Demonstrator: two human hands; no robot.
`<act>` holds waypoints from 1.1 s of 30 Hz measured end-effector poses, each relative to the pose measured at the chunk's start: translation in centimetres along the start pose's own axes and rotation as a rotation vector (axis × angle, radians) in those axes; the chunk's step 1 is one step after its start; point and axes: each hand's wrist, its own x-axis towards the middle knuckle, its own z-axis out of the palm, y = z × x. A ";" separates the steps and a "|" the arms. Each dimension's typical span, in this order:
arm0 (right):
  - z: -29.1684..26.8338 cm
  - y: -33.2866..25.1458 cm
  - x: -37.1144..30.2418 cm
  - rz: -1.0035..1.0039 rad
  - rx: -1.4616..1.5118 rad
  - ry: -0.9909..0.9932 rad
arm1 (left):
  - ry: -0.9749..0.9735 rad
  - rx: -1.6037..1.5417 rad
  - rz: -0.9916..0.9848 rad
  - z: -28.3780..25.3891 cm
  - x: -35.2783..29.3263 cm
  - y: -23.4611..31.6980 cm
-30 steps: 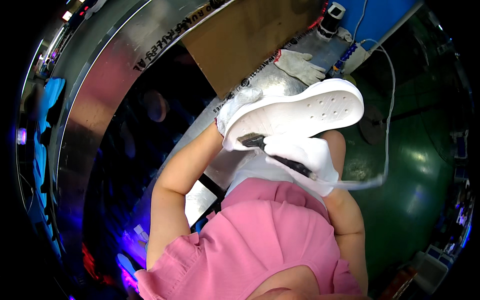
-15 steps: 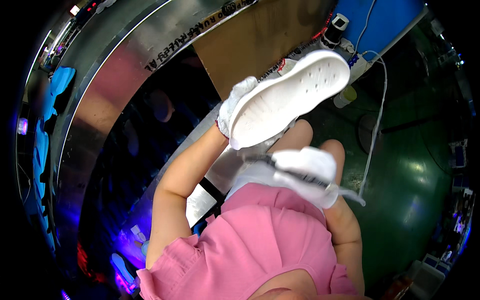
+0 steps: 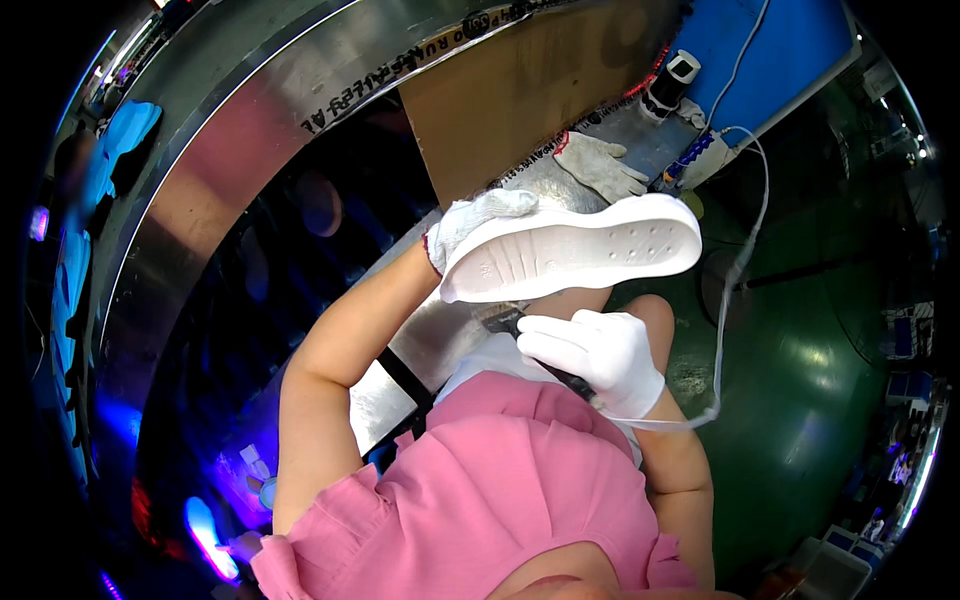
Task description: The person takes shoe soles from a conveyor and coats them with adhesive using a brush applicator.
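In my gloved left hand [image 3: 484, 216] is a long white shoe sole [image 3: 570, 252], gripped at its heel end with the fingers along the far edge. The sole's hollowed side, with ridges and small holes, faces me. Below it my right hand [image 3: 598, 362], in a white glove, is closed round a black-handled brush [image 3: 507, 322]. The brush head lies just under the sole's near edge; whether it touches is not clear. A pale flexible tube [image 3: 718, 375] runs from the handle's rear end.
An empty work glove [image 3: 604, 168] lies on the metal surface beyond the sole. A black-and-white bottle [image 3: 670, 85] stands at the back beside a blue panel [image 3: 765, 50]. Cardboard [image 3: 500, 105] lines the bench. Blue soles [image 3: 128, 135] sit on the conveyor at far left.
The sole has come down at its toe end and now lies more level. My right hand, blurred before, has moved slightly left with the brush. The loose glove is now more exposed.
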 end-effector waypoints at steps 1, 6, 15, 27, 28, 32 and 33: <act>-0.3 0.5 0.4 -0.004 0.071 0.085 | -0.089 0.045 -0.019 0.3 -0.2 0.5; -1.9 1.2 0.4 -0.004 -0.041 -0.034 | -0.101 0.190 -0.022 0.4 -0.3 1.3; 2.8 0.3 1.3 -0.020 0.234 0.324 | -0.431 -0.666 0.086 4.6 0.5 0.7; 1.2 1.6 -4.1 0.456 0.846 0.820 | -0.341 -0.497 0.446 -0.9 -1.2 -5.1; 1.3 1.4 -4.0 0.448 0.852 0.815 | -0.343 -0.595 0.444 -5.1 -0.8 -7.4; 2.3 2.2 -5.5 0.669 0.875 0.835 | -0.234 -0.630 0.401 -4.3 -3.8 -9.7; 2.8 2.3 -6.0 0.739 0.887 0.811 | -0.310 -0.674 0.332 -5.9 -4.3 -10.6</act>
